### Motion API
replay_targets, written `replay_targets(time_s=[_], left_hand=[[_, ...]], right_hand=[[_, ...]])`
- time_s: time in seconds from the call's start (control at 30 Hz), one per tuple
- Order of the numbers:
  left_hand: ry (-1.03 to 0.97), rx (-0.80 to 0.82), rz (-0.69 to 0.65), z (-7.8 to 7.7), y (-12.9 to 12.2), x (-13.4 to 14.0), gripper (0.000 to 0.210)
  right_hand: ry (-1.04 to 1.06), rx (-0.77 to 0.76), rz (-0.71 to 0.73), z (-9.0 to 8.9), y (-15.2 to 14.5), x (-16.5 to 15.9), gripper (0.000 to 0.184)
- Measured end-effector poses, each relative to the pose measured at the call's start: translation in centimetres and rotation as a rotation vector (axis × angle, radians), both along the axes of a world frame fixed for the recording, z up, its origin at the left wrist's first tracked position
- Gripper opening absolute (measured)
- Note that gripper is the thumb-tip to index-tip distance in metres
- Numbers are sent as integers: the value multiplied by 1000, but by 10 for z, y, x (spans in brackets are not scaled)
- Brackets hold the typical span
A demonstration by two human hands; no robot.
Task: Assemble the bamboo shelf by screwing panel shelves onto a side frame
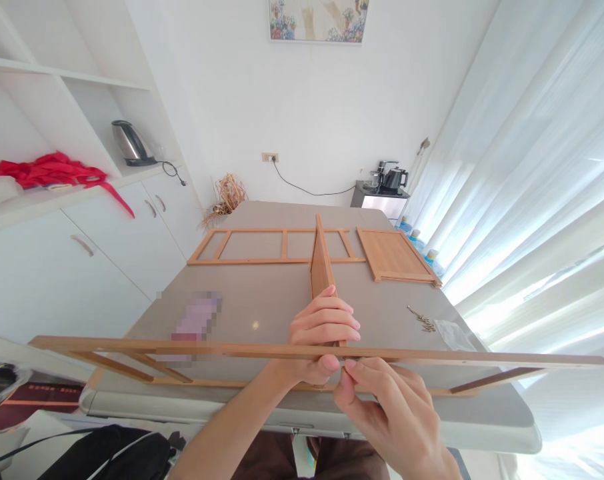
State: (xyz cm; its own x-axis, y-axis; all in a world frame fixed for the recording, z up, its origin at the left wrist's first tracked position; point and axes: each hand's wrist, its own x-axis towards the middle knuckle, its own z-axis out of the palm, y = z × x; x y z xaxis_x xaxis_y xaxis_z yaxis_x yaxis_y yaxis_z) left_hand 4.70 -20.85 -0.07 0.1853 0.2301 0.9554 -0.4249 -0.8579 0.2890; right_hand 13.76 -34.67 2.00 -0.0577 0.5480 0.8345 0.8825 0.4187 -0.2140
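Note:
A long wooden ladder-like frame (222, 348) stands on its side along the near edge of the table. A wooden panel (321, 263) stands upright behind it, end-on to the frame's upper rail. My left hand (325, 323) reaches past the rail, its fingers wrapped round the panel's near end and its thumb below the rail. Close beside it, my right hand (392, 400) pinches thumb and forefinger together against the near face of the rail. Whatever sits between those fingertips is too small and covered to make out.
Another ladder-like frame (242, 262) and a framed wooden panel (397, 253) lie farther back on the grey table (262, 293). Several screws (423, 321) lie at the right beside a clear plastic bag (455, 335). A blurred pinkish item (197, 320) is at left.

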Motion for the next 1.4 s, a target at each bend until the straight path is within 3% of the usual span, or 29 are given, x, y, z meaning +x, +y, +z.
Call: replay_targets(time_s=[0.47,0.83,1.07,1.13,1.27,1.4], left_hand=[[19,21,-6,4,1,-3,50],[6,76,35,0,1,1,45],[36,85,38,4,1,-2,41],[39,87,42,4,2,-2,40],[26,87,52,4,2,-1,40],[44,84,53,4,1,-2,38]], right_hand=[[66,-56,-70,8,-4,-6,15],[62,-27,-72,10,-8,-4,24],[268,-9,-106,-4,-25,1,23],[347,-103,-125,-10,-37,3,14],[417,-431,-176,-24,-54,9,17],[448,-638,-226,-38,-59,23,15]])
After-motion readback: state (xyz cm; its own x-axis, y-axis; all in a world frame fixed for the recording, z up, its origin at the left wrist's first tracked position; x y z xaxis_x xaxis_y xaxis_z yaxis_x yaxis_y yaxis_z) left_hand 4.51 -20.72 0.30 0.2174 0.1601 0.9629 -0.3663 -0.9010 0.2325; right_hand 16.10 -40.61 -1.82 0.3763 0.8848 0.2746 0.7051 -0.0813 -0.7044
